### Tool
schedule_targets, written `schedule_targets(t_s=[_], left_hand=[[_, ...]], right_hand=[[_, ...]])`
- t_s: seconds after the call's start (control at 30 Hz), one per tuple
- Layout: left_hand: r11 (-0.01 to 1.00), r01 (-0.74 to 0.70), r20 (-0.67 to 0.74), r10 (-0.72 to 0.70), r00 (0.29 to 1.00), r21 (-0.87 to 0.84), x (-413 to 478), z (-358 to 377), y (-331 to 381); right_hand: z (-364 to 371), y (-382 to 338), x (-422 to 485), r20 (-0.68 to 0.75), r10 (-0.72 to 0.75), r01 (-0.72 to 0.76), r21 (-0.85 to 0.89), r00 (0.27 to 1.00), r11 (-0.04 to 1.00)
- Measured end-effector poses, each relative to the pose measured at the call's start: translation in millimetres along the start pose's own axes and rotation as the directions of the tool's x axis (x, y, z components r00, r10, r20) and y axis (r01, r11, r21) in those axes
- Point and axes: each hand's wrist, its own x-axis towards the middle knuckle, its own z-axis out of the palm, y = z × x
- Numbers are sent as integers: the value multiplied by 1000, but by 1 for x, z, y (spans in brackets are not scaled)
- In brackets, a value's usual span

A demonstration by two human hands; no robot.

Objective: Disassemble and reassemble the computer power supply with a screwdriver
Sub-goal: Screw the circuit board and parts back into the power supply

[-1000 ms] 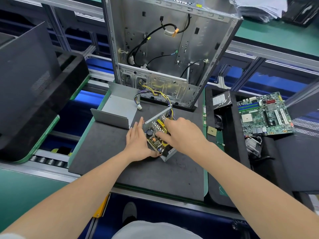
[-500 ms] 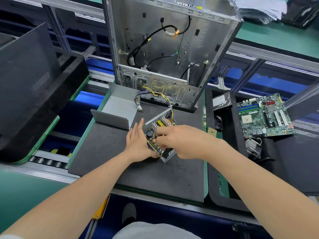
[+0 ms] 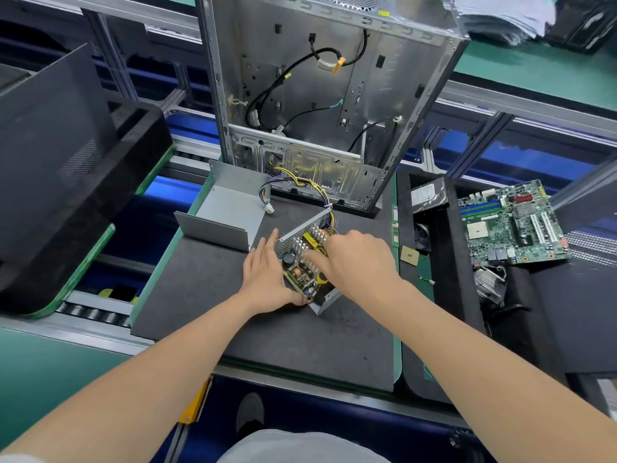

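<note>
Gutted case (image 3: 317, 105) stands at the back of our worktop (image 3: 283, 345), and the opened power supply (image 3: 298, 274) sits mid-worktop before it. Our left hand (image 3: 265, 279) rests flat, fingers straight, against its left side. Our right hand (image 3: 357, 259) curls over its innards, and we can't tell if it's gripping anything.

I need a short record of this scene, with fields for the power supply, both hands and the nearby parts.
power supply: open, on the black mat, board exposed
cover: off, lying left of it
left hand: flat against its left side
right hand: fingertips on the inner parts; grip unclear
behind: upright computer case
right: motherboard
</note>
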Motion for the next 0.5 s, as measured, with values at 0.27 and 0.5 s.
schedule_targets(t_s=[0.27, 0.5], left_hand=[[999, -2, 3, 2, 1000, -36, -1, -1, 1], [998, 1, -7, -2, 1000, -60, -1, -1, 0]], right_hand=[[-23, 11, -7, 137, -553, 563, -52, 822, 825], [-31, 15, -8, 262, -671, 715, -127, 693, 688]])
